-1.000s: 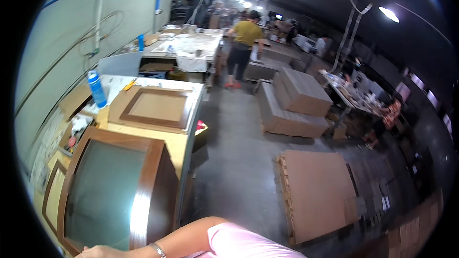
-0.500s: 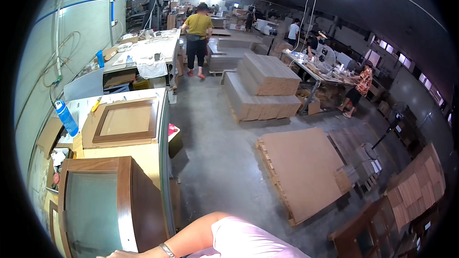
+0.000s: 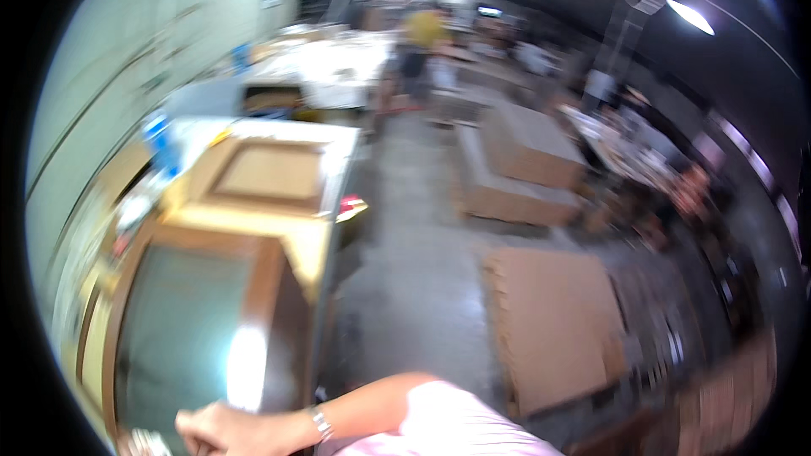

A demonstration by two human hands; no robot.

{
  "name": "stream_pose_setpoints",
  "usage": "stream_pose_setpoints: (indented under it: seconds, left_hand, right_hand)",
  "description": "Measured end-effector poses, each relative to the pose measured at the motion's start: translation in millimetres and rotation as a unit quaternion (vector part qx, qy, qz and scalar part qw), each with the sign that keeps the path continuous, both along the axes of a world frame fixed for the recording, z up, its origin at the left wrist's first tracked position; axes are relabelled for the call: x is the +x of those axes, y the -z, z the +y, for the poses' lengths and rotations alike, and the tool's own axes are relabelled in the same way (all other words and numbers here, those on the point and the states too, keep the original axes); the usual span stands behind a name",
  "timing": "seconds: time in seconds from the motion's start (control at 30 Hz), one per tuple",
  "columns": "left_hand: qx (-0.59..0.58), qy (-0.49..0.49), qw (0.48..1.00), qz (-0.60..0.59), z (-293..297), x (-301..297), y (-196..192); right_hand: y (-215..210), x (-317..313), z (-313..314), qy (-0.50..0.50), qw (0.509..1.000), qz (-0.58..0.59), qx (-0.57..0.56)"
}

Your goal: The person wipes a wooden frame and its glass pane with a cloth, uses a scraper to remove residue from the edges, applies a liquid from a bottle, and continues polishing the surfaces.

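Blurred workshop, grey concrete floor (image 3: 414, 287) open beside the table (image 3: 312, 245).
Left hand (image 3: 221, 429) rests on the glass-fronted brown wooden frame (image 3: 203, 338); its grip is unclear.

Dim hall lit by ceiling lamps (image 3: 691, 15) at upper right, heavy motion blur throughout, white glare on the glass-fronted frame (image 3: 241, 363) lower left, fisheye bending and black rim.

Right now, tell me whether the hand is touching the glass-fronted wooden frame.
Touching. The head view shows the hand resting on the lower edge of the frame, with no gap, though the picture is blurred.
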State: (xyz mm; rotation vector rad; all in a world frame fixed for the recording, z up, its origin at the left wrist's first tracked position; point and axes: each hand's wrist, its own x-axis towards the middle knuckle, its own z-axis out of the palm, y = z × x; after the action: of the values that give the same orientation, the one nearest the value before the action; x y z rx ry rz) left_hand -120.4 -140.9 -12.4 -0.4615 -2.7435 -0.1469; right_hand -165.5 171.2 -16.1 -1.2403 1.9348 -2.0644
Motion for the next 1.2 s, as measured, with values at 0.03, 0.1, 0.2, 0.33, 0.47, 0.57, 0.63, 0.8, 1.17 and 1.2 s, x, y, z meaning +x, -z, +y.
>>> stream_pose_setpoints:
  seconds: [0.03,0.1,0.2,0.33,0.47,0.57,0.63,0.8,1.17,1.2]
  left_hand:
    - [0.1,-0.023,0.992,0.073,-26,-13,19]
    - [0.207,-0.141,0.958,0.14,-57,-20,45]
    - [0.259,-0.058,0.964,0.012,55,-30,10]
    - [0.127,-0.014,0.992,0.012,61,10,-14]
    - [0.181,-0.173,0.965,0.084,2,-37,4]
    - [0.219,-0.18,0.954,0.093,14,-40,15]
    - [0.234,-0.126,0.962,0.056,40,-14,12]
    - [0.193,-0.129,0.968,0.091,9,-30,13]
    - [0.146,-0.18,0.966,0.112,-4,-53,2]
    - [0.147,-0.181,0.965,0.12,2,-52,3]
  right_hand:
    - [-10,4,5,-0.028,0.998,-0.055,-0.02]
    - [-20,8,19,-0.003,1.0,-0.027,-0.004]
    - [-19,-1,45,0.026,0.984,-0.093,0.151]
    - [-20,-2,36,0.037,0.98,-0.018,0.197]
    - [-19,8,26,0.017,0.987,0.012,0.16]
    - [-19,4,31,0.024,0.987,0.026,0.16]
    - [-18,0,37,0.044,0.981,0.031,0.187]
    - [-19,5,31,0.031,0.987,0.027,0.156]
    - [-11,6,33,0.037,0.985,0.02,0.167]
    - [-11,6,32,0.046,0.984,0.029,0.168]
